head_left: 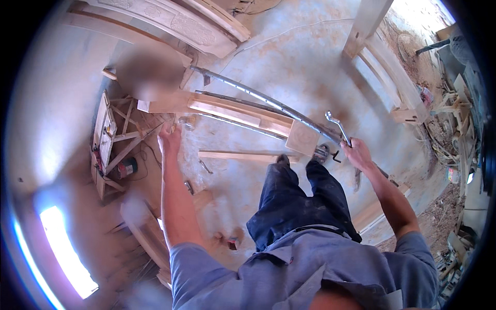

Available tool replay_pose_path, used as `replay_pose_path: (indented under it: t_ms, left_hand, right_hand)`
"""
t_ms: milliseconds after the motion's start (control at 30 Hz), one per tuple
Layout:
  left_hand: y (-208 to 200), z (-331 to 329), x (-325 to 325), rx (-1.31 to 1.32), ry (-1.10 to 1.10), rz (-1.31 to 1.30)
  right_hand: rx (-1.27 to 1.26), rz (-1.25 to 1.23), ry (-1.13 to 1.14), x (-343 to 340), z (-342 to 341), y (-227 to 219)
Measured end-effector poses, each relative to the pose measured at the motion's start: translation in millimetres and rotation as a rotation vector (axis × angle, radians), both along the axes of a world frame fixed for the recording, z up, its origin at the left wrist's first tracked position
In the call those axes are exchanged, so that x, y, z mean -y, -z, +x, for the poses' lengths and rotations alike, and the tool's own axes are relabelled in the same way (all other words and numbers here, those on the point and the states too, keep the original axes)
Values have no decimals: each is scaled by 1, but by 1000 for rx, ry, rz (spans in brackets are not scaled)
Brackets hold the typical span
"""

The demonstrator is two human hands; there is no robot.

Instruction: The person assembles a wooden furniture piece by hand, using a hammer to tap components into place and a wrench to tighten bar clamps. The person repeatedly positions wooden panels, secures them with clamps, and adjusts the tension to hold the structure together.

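Observation:
My right hand is closed around the lower end of a silver ring spanner, its bent head pointing up and away from me. Just beside that hand passes a long steel bar clamp, which runs over a pale wooden beam assembly on the floor. More steel bars lie along the assembly, and a square wood block forms its near right end. My left hand reaches out by the assembly's left end. Its fingers are blurred, so I cannot make out their grip or whether they touch the wood.
A loose wooden strip and a small spanner lie before my feet. Left stands a wooden trestle beside a bucket. Carved panels are at the far left; a wooden frame stands right, near scrap wood.

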State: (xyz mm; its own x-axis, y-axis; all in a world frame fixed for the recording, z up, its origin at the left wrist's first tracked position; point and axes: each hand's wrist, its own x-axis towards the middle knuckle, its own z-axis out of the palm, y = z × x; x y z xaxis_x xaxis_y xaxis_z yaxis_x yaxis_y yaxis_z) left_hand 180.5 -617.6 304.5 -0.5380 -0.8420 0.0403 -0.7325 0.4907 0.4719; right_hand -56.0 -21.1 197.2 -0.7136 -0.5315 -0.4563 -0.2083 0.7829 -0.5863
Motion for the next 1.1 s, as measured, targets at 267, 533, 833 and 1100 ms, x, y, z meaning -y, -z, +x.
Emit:
replay_pose_path:
  t_ms: [267, 533, 833, 1100]
  left_hand:
    - [-25, -52, 55, 278, 77, -196]
    - [-14, -108, 129, 320, -10, -275]
    - [15, -137, 110, 360, -115, -327]
    - [26, -75, 103, 263, -59, -366]
  right_hand:
    - [61, -45, 48, 38, -32, 7]
    - [64, 5, 49, 76, -57, 36]
    - [133, 86, -19, 105, -78, 67]
    - [158, 84, -103, 96, -83, 96]
